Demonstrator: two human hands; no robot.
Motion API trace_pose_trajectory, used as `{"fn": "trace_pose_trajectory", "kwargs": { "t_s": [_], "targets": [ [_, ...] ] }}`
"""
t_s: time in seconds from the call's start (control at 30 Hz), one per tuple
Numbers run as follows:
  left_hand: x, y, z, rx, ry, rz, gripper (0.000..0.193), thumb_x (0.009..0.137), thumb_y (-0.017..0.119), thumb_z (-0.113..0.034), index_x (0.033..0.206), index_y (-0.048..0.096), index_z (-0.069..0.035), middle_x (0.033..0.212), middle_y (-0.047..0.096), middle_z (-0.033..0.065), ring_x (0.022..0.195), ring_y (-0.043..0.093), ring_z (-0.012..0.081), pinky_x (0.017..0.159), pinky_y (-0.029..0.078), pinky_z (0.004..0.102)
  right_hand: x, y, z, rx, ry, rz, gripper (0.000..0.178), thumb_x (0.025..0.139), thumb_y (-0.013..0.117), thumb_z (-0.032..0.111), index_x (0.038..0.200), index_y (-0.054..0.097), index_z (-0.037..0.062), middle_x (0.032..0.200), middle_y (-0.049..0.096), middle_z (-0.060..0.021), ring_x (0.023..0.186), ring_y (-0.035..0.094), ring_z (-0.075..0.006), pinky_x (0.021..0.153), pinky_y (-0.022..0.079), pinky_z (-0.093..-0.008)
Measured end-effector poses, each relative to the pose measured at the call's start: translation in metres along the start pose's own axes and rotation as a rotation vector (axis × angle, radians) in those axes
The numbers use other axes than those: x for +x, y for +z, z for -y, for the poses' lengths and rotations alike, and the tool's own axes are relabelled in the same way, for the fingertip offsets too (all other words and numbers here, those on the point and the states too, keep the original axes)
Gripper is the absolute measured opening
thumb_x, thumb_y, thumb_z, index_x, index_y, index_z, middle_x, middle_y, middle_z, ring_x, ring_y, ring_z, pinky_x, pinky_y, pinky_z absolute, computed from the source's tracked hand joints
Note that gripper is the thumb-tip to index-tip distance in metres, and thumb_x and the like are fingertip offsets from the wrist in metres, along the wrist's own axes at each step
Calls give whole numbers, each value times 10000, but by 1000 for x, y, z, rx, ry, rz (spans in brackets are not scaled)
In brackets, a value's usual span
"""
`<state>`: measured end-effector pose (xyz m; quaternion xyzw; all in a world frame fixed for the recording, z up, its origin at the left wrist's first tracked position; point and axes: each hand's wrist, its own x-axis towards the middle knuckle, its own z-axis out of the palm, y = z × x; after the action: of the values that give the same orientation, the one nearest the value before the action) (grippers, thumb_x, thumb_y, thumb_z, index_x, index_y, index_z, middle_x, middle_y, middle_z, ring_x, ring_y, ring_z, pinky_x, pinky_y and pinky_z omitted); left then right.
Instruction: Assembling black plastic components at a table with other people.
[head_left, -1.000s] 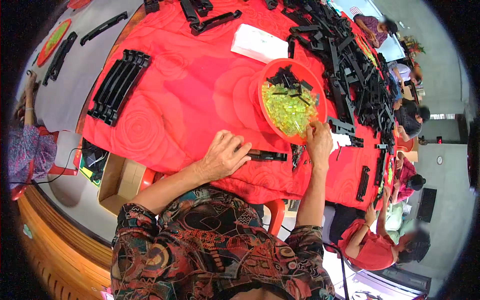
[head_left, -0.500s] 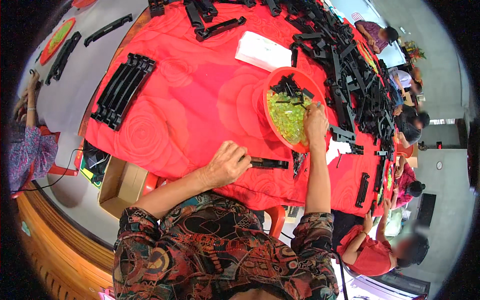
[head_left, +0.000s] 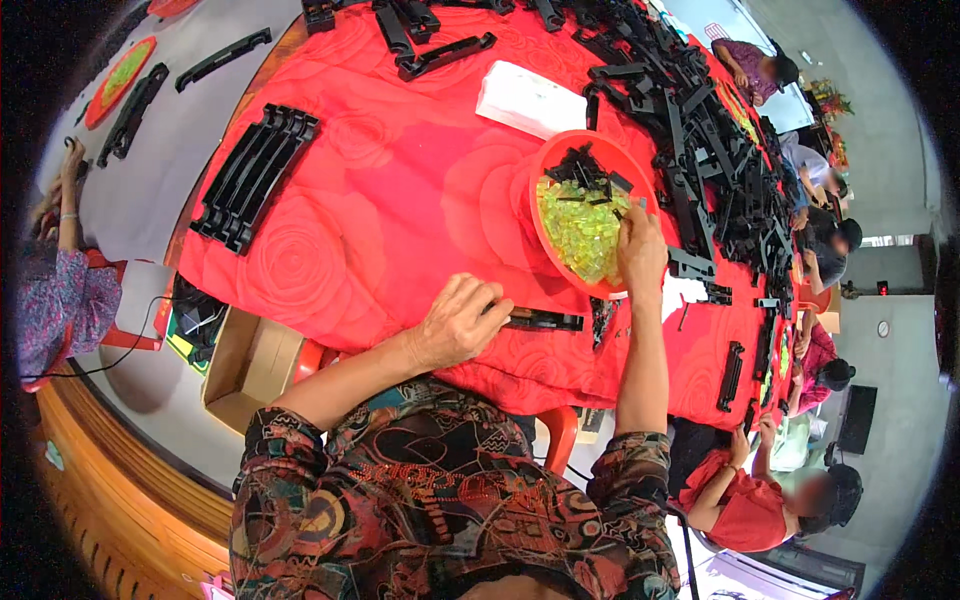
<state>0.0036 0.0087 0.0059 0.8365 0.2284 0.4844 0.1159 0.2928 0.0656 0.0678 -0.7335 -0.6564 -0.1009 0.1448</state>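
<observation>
My left hand [head_left: 460, 322] rests on the red tablecloth [head_left: 400, 200] and grips one end of a long black plastic strip [head_left: 545, 320] lying near the table's front edge. My right hand [head_left: 640, 250] reaches into an orange bowl [head_left: 548, 160] holding small yellow-green translucent pieces [head_left: 580, 225] and some small black parts [head_left: 585, 165]. The fingers are bent over the yellow-green pieces; whether they hold one is hidden.
A row of black strips [head_left: 250, 175] lies at the left of the cloth. A big heap of black parts [head_left: 710, 140] runs along the right. A white packet [head_left: 530, 100] lies beyond the bowl. An open cardboard box [head_left: 245, 365] sits below the table. Other people sit at right and left.
My left hand has closed from flat and spread onto the black strip. My right hand has moved from the bowl's near rim further into the yellow-green pieces.
</observation>
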Motion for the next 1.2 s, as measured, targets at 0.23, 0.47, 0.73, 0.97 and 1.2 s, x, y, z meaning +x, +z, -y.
{"fn": "trace_pose_trajectory", "kwargs": {
  "t_s": [0.23, 0.47, 0.73, 0.97, 1.2],
  "targets": [
    [6, -7, 2, -217, -189, -118, 177, 735, 677, -13, 907, 638, 11, 844, 591, 127, 716, 563, 278, 653, 451, 362, -59, -57, 64, 729, 68, 253, 118, 893, 525, 104, 885, 570, -5, 654, 566, -75, 621, 575, -142, 580, 451, -290],
    [14, -18, -10, -753, -559, 26, 189, 814, 686, -53, 981, 616, -1, 813, 627, 62, 746, 580, 106, 637, 458, 256, -105, -48, 97, 1000, 100, 495, 75, 893, 561, 66, 876, 579, -5, 668, 545, -46, 619, 523, -101, 581, 429, -262],
    [7, -12, -10, -762, -556, 187, 124, 797, 690, -78, 839, 591, -17, 695, 572, 58, 614, 556, 150, 548, 440, 291, -126, -53, 110, 886, 11, 386, 86, 856, 598, 53, 918, 600, -7, 752, 590, -92, 669, 569, -172, 608, 447, -283],
    [8, -11, -11, -349, -162, 100, 129, 758, 691, -56, 816, 586, -9, 741, 584, 87, 658, 565, 235, 582, 448, 351, -141, -40, 99, 1200, 374, 500, 123, 895, 606, 134, 891, 607, 11, 726, 572, 20, 651, 468, -26, 563, 373, -199],
    [-3, -6, -16, -59, 286, 84, 182, 722, 674, -79, 863, 598, 8, 823, 558, 90, 661, 521, 199, 568, 429, 328, -163, -35, 80, 1535, 695, 767, 153, 895, 627, 207, 862, 591, 62, 646, 553, 13, 443, 361, -17, 384, 253, -187]
  ]
}}
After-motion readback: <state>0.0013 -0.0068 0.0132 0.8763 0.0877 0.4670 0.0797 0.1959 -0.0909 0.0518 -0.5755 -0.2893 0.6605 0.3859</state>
